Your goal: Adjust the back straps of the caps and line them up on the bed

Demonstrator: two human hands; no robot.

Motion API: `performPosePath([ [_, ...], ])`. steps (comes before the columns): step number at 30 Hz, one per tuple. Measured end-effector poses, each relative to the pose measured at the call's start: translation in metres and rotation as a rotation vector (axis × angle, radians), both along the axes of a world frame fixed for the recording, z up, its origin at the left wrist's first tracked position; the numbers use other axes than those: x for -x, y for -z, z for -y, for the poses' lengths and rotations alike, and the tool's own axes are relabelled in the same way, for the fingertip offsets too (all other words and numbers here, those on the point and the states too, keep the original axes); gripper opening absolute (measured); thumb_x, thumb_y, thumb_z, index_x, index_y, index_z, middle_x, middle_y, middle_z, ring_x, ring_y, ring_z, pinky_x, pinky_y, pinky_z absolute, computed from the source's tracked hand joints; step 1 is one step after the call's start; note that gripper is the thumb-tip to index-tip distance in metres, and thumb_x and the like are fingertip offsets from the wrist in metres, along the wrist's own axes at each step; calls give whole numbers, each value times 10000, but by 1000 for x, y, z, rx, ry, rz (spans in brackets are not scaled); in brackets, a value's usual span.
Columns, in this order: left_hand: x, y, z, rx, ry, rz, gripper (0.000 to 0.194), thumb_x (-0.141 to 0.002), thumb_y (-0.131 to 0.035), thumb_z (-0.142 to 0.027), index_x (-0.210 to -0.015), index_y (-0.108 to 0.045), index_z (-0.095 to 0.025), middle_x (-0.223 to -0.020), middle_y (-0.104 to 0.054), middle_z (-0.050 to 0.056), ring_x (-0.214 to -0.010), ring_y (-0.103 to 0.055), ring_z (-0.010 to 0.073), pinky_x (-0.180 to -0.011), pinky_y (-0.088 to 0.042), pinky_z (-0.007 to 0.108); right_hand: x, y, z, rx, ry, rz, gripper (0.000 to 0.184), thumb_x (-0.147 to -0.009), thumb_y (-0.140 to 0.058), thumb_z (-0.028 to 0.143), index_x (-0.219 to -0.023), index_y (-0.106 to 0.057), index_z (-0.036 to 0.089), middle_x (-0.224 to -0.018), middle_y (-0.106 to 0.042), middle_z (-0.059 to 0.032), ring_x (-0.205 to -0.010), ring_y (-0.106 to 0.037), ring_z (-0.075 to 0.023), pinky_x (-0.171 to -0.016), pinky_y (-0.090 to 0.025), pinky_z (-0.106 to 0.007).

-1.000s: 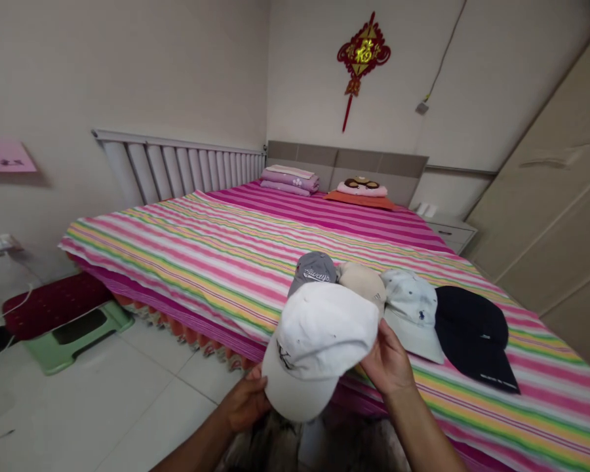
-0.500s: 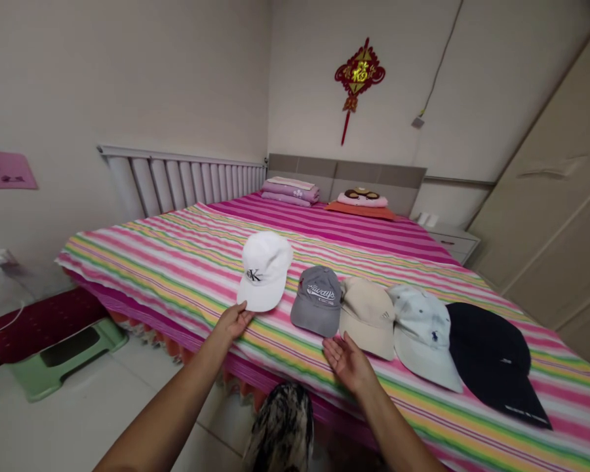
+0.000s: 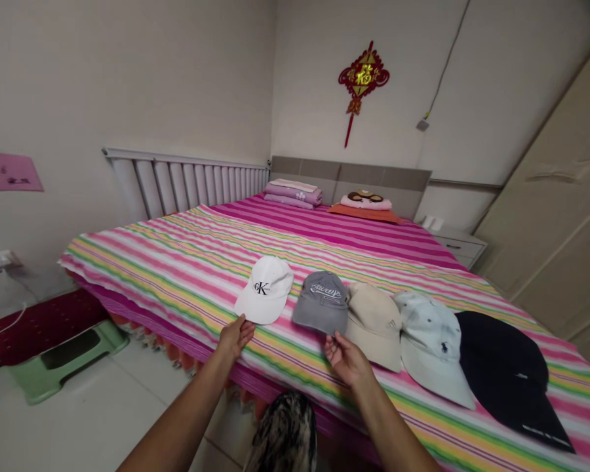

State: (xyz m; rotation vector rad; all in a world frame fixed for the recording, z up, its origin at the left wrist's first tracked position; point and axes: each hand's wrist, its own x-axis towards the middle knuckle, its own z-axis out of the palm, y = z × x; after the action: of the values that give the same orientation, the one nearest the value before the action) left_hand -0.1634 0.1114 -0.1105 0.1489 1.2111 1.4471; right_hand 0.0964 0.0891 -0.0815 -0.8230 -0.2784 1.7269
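Observation:
A white baseball cap (image 3: 270,295) with a black "CK" style logo lies on the striped bedspread, and my left hand (image 3: 236,335) pinches the front edge of its brim. My right hand (image 3: 347,359) is turned palm up, fingers curled, with thumb and fingertips at the lower brim edge of the grey cap (image 3: 319,305) with white lettering. Beside it stretches a row: a beige cap (image 3: 376,324), a pale blue cap (image 3: 432,347) with a small dark emblem, and a large black cap (image 3: 506,367). The beige cap touches the grey one.
The bed's striped bedspread (image 3: 162,262) reaches to its front edge, near my knee (image 3: 288,432). Folded bedding (image 3: 292,195) and a pink pillow pile (image 3: 366,204) lie by the headboard. A green stool (image 3: 63,357) stands at left, a nightstand (image 3: 459,246) at right.
The white cap has come down onto the bedspread from a raised, tilted position, my left hand still at its brim. My right hand's fingers have closed at the grey cap's brim.

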Motion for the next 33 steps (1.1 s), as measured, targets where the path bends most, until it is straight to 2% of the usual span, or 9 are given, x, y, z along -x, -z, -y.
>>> performPosePath([
  [4, -36, 11, 50, 36, 222, 63, 163, -741, -586, -256, -720, -558, -96, -529, -602, 46, -431, -563, 124, -433, -442, 212, -9, -8, 40, -102, -55, 10, 204, -587, -725, 70, -613, -549, 170, -514, -585, 51, -493, -565, -75, -507, -472, -162],
  [8, -67, -3, 68, -261, 661, 372, 431, -748, -505, -490, -871, -603, -89, -776, -673, 121, -698, -638, 201, -651, -484, 302, -27, -6, 93, -233, -242, 146, 298, -549, -769, 161, -811, -626, 166, -645, -630, 18, -484, -527, -73, -492, -437, -182],
  [11, -76, -25, 60, -392, 721, 490, 337, -729, -559, -371, -918, -614, -97, -786, -686, 98, -793, -634, 222, -798, -445, 349, -46, -2, 127, -386, -512, 338, 271, -600, -737, 280, -822, -642, 158, -647, -630, 3, -543, -544, -95, -526, -414, -192],
  [15, -90, -53, 61, -554, 743, 477, 332, -593, -638, -150, -919, -630, -88, -740, -690, 85, -775, -639, 236, -816, -435, 365, -68, -8, 155, -466, -724, 402, 381, -595, -720, 335, -935, -637, 182, -820, -667, -42, -824, -593, -209, -778, -410, -322],
  [19, -117, -75, 84, -705, 927, 439, 476, -480, -688, -78, -952, -631, -105, -785, -689, 87, -675, -639, 204, -683, -476, 302, -77, -32, 164, -477, -535, 245, 503, -581, -672, 498, -994, -618, 215, -911, -659, -78, -851, -591, -249, -770, -416, -358],
  [23, -131, -88, 103, -693, 1178, 351, 575, -433, -725, -48, -995, -624, -111, -862, -679, 99, -677, -628, 164, -620, -465, 224, -73, -58, 157, -494, -314, 198, 499, -635, -530, 647, -786, -661, 190, -708, -641, -76, -504, -532, -151, -512, -412, -275],
  [25, -131, -91, 108, -665, 1267, 288, 580, -454, -724, -47, -1020, -617, -116, -901, -672, 106, -724, -628, 166, -647, -459, 220, -69, -67, 152, -481, -309, 245, 454, -602, -628, 573, -826, -649, 178, -525, -564, -14, -366, -388, -81, -397, -304, -210],
  [28, -126, -94, 112, -647, 1311, 243, 604, -445, -732, -58, -1035, -609, -107, -903, -669, 109, -755, -624, 164, -676, -451, 220, -66, -76, 148, -453, -307, 370, 375, -561, -743, 372, -848, -627, 160, -432, -491, 44, -328, -268, -31, -371, -156, -168],
  [33, -122, -98, 115, -609, 1347, 301, 563, -437, -762, -199, -970, -627, -78, -812, -671, 105, -722, -618, 178, -693, -440, 252, -66, -85, 149, -456, -237, 459, 290, -569, -735, 323, -771, -605, 161, -493, -554, 20, -339, -283, -22, -382, -156, -174],
])
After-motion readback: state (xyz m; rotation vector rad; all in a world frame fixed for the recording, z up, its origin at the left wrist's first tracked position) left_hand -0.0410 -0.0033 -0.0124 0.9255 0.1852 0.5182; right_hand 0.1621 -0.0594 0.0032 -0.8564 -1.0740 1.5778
